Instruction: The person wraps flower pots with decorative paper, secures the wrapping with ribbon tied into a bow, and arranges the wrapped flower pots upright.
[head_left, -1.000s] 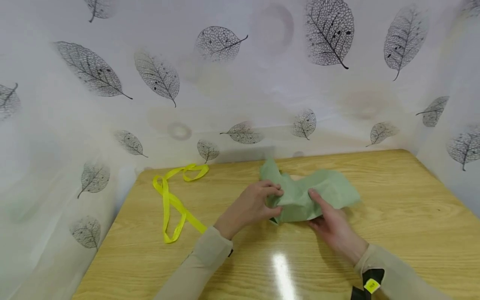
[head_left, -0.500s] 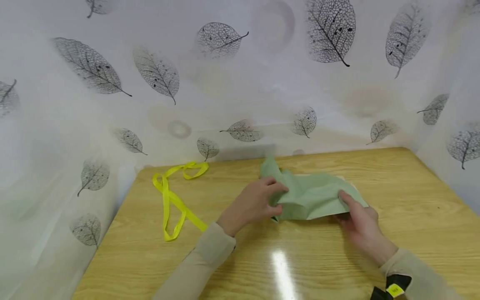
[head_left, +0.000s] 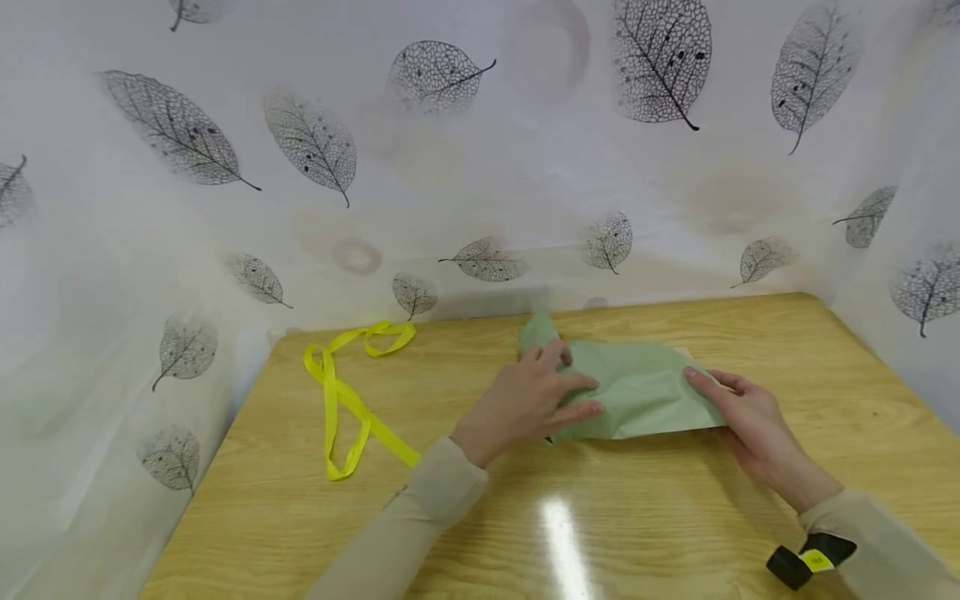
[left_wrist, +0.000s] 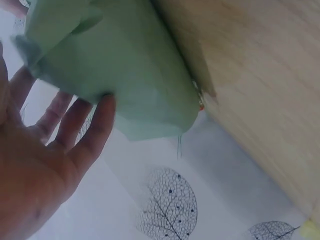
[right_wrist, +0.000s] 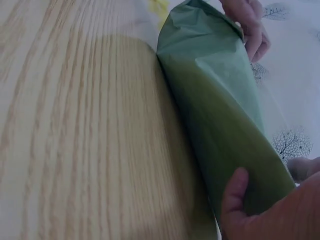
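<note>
A crumpled pale green sheet of wrapping paper [head_left: 645, 387] lies folded into a long bundle on the table. My left hand [head_left: 525, 400] rests on its left part with fingers spread and fairly straight. In the left wrist view those fingertips [left_wrist: 106, 107] touch the paper's edge. At the right end, my right hand [head_left: 757, 429] grips the bundle, thumb on the near face and fingers round the far side. A small beige edge [head_left: 684, 353] shows behind the paper there. What the paper covers is mostly hidden.
A yellow ribbon [head_left: 330, 400] lies in loose loops on the left of the wooden table [head_left: 480, 533]. A white curtain-like sheet with leaf prints [head_left: 487, 167] stands behind the table and along its sides. A black strap is on my right wrist.
My right hand has slid right along the paper to its end, and the paper has flattened out. My left hand has moved slightly right, its fingers spreading over the paper.
</note>
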